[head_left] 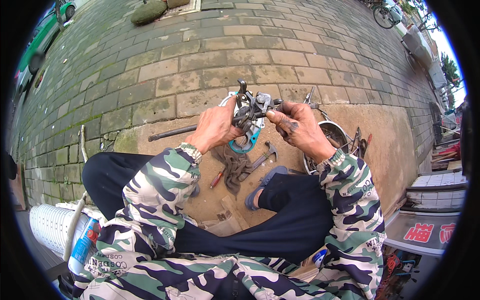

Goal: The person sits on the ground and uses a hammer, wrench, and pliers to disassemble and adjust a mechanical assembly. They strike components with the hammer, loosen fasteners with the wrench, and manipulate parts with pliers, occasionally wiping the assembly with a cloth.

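Head view, the only one: person seated low, knees apart, working out in front over a bare slab [387, 172] that borders brick paving [240, 60]. Both hands meet on one thing, a dark, greasy metal piece with a silver joint [263, 103] at its upper right. It sits just beyond and between the knees, near the middle of the view. From it a long dark rod [172, 133] runs off to the person's left, passing behind the left wrist, its far end dipping slightly toward the body. Long axis, then: mostly crosswise, right end a little higher and farther out. I take the rod and the metal piece to be joined, though the left hand [214, 126] hides the stretch between. That hand is curled about the piece from the left, thumb up along it; it is the nearer one to the rod's free end. The right hand [302, 130] comes in from the other side, thumb and forefinger pinching the right end, other fingers folded. Exactly what lies between its fingertips I cannot tell. Behind and below the piece, a teal and silver casing [252, 141], partly covered; whether it touches, unclear. Nearer the body: rag [235, 172], hammer [260, 160], red-handled screwdriver [216, 180]. Right of the right hand, pliers [358, 142].
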`<action>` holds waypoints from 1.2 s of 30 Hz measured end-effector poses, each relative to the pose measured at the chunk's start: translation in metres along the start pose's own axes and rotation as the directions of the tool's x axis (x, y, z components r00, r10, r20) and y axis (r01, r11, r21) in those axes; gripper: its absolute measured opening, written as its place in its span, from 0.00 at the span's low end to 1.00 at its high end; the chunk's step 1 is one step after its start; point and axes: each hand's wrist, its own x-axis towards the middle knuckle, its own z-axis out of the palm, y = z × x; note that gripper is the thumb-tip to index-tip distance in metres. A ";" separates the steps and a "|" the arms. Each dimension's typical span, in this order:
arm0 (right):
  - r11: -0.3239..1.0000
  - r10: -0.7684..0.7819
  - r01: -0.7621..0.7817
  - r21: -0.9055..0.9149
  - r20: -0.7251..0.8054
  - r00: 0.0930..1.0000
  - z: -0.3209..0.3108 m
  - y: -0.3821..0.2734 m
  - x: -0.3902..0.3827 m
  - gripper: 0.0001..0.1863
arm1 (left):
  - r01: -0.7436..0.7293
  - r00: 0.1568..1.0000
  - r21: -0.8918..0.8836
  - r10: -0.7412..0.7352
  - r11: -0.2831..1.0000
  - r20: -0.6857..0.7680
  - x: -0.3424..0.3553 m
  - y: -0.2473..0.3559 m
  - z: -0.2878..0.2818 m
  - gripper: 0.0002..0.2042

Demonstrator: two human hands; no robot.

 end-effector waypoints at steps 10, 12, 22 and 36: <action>0.989 0.122 -0.128 0.070 0.082 0.989 0.005 -0.013 -0.009 0.17 | 0.010 1.000 0.011 -0.010 1.000 0.010 -0.004 -0.004 0.006 0.31; 0.985 0.151 -0.162 0.053 0.169 0.974 0.003 -0.010 -0.009 0.17 | 0.004 1.000 0.026 -0.004 1.000 0.022 -0.008 -0.007 0.009 0.29; 0.993 0.106 -0.091 -0.074 0.229 0.968 0.004 -0.001 -0.009 0.22 | 0.093 0.992 -0.061 -0.087 0.994 0.091 -0.016 -0.012 0.012 0.32; 0.995 0.104 -0.103 -0.013 0.190 0.976 0.001 0.005 -0.010 0.21 | 0.118 0.980 -0.410 -0.040 0.904 0.193 -0.017 -0.043 0.004 0.14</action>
